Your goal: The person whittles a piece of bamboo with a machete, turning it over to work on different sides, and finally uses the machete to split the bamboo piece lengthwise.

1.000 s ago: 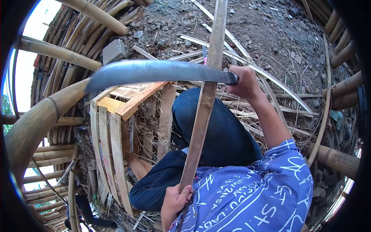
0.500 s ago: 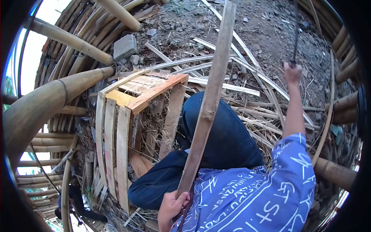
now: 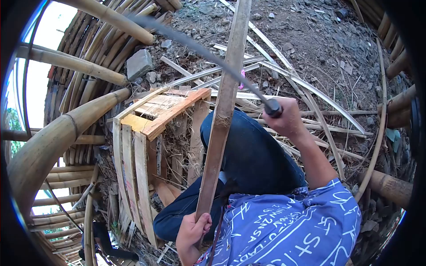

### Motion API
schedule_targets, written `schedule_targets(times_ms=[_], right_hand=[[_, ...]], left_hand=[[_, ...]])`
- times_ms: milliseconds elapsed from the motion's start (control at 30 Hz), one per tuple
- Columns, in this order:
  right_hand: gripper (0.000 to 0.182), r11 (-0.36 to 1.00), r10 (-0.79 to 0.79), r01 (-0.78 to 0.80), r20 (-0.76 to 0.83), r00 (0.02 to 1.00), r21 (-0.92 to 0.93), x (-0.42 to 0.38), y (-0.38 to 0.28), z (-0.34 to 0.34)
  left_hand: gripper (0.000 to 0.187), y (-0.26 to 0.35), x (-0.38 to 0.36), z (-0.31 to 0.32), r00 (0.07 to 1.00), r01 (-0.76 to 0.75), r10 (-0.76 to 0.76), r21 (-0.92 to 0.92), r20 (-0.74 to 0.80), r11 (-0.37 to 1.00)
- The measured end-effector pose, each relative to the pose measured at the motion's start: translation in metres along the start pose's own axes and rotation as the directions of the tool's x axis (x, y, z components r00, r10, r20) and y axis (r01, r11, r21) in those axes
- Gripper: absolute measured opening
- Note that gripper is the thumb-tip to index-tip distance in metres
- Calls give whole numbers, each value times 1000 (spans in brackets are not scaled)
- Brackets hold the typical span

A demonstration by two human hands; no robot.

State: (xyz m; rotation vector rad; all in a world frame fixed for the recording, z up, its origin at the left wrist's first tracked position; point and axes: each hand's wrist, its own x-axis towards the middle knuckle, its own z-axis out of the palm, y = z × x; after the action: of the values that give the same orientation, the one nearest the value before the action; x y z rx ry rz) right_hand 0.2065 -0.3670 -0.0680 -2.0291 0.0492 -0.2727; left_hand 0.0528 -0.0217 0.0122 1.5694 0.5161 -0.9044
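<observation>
My left hand (image 3: 194,229) is closed round the lower end of a long split bamboo strip (image 3: 225,99), which rises steeply past my knees to the top of the view. In my right hand (image 3: 286,117) is the dark handle of a long-bladed tool (image 3: 199,49). Its blade, blurred toward the tip, points to the upper left and passes across the bamboo strip. A slatted wooden crate (image 3: 141,177) with an orange-brown edge board stands to the left of my bent legs.
Thin bamboo strips (image 3: 310,88) lie crossed on the rubble-strewn ground. A grey block (image 3: 139,64) sits behind the crate. Thick bamboo poles (image 3: 49,137) form the left side, with more poles at the right. A dark-clothed person (image 3: 104,241) is partly visible at the lower left.
My right hand has come down and left, swinging the tool from upright at the upper right to across the bamboo strip. The strip and my left hand have shifted slightly left.
</observation>
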Motion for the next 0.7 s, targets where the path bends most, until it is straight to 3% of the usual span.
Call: schedule_targets(times_ms=[100,167,233,267,367,433,467,500,533,567,600,667,700], right_hand=[[11,993,-85,86,11,996,-83,9,-16,13],[11,986,-119,120,11,993,-119,18,-14,17],[10,933,-106,96,-11,994,-347,35,0,10],[8,896,-113,96,-13,993,-434,43,9,7],[10,846,-175,161,20,984,-508,56,19,1],[10,808,-144,96,-38,989,-581,66,31,-10],[11,866,-91,23,-112,989,-499,77,47,-25],[13,815,159,-246,-206,966,-525,97,77,-48],[18,801,184,-327,-314,931,-501,101,78,-72],[22,755,97,-316,-379,920,-575,107,112,-91],[26,824,52,-262,-393,918,-503,104,122,-102],[26,914,366,-407,-441,820,2,83,126,-91],[26,897,436,-421,-438,786,136,71,123,-79]], left_hand=[[24,1,2,6,1000,-11,11,-2,3,1000],[24,2,1,8,1000,1,0,102,-9,995],[23,-2,-3,11,1000,1,-1,40,-1,999],[26,-2,-6,15,999,-33,36,116,-21,993],[29,2,-7,19,995,-77,86,206,-39,976],[29,-1,-11,13,993,-98,110,238,-38,966],[29,-11,-21,3,997,-62,69,194,-31,979],[30,-17,-26,-7,999,-27,31,153,-20,988],[30,-18,-29,-16,999,-29,32,157,-18,987],[28,-22,-32,-22,999,-10,16,145,-41,989],[26,-25,-34,-23,998,9,0,121,-70,993],[24,-19,-38,-16,991,44,-32,98,-126,994],[23,-23,-31,-19,993,37,-35,19,-110,999]])
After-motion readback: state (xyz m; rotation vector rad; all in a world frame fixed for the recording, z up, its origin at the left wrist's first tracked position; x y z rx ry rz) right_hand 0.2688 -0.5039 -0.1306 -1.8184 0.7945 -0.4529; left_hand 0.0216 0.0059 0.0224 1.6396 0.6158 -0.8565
